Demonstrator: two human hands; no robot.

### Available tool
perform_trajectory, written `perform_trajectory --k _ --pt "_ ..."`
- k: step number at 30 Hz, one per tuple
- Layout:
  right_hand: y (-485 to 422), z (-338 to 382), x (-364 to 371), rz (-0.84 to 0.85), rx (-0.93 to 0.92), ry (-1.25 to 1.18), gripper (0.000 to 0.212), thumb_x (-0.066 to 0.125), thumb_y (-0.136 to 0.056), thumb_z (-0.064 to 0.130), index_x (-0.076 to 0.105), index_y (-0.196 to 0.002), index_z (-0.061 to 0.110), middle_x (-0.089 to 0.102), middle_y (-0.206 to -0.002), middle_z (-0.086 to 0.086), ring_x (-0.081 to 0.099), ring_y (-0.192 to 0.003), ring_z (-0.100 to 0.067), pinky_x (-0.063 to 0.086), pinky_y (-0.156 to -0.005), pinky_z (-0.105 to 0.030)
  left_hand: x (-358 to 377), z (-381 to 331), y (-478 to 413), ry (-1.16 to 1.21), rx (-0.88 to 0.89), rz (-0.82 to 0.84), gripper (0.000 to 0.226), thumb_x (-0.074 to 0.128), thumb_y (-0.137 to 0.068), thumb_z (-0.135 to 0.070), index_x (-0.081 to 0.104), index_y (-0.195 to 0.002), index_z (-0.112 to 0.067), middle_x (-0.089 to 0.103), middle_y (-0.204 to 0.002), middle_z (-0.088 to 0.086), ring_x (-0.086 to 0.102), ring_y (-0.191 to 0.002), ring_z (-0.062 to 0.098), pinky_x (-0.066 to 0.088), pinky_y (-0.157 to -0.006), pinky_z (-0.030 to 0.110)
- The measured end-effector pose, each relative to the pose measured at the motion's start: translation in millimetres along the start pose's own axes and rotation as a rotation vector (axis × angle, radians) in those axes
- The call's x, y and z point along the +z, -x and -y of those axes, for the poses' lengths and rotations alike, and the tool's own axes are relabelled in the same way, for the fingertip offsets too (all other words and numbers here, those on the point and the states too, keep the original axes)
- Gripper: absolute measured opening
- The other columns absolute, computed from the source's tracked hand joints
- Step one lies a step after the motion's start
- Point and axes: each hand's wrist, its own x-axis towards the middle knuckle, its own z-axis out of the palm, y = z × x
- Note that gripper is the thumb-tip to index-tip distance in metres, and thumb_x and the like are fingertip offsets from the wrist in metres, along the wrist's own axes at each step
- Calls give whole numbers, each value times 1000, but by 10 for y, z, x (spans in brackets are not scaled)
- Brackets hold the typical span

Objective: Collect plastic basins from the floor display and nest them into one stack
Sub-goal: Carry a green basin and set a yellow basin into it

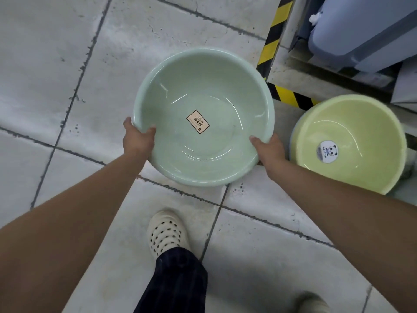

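While both hands, left (138,141) and right (267,150), clamp the green basin (203,116) rim, a yellow basin (349,143) sits just right, by the striped shelf edge (274,35); open floor (56,75) left.

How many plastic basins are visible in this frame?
2, possibly more. The round pale green plastic basin is held by the left hand and right hand. The round pale yellow plastic basin sits right; a bluish rim beneath it suggests another nested below.
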Motion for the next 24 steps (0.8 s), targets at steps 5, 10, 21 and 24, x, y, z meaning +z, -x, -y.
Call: perform_trajectory --k 5,10,21,24 --pt "203 -32 -853 -79 -59 94 68 60 -83 58 47 -140 25 61 -117 -2 64 -105 -28 55 -90 -45 215 -468 802 -43 293 -56 66 57 -87 -36 38 -145 -13 45 -146 9 46 -132 25 37 -111 41" --pt "166 -606 -2259 -276 -184 195 57 63 -93 36 45 -143 14 57 -129 -8 54 -117 -24 38 -91 -23 1106 -829 1782 225 443 15 31 57 -94 -31 60 -120 -13 63 -117 -1 58 -109 12 46 -94 18" --pt "-514 -1752 -3180 -233 -111 101 63 65 -91 22 37 -147 10 52 -141 -12 49 -130 -31 40 -99 -35 3143 -602 2240 155 392 368 52 70 -85 -19 50 -132 -9 62 -115 -1 60 -103 13 48 -85 23" --pt "-785 -1754 -3034 -215 -72 -224 55 61 -82 6 50 -136 6 62 -124 -11 58 -115 -29 46 -91 -33 3306 -572 2044 214 404 371 57 53 -69 -6 57 -126 -11 70 -110 4 67 -99 19 53 -70 23"
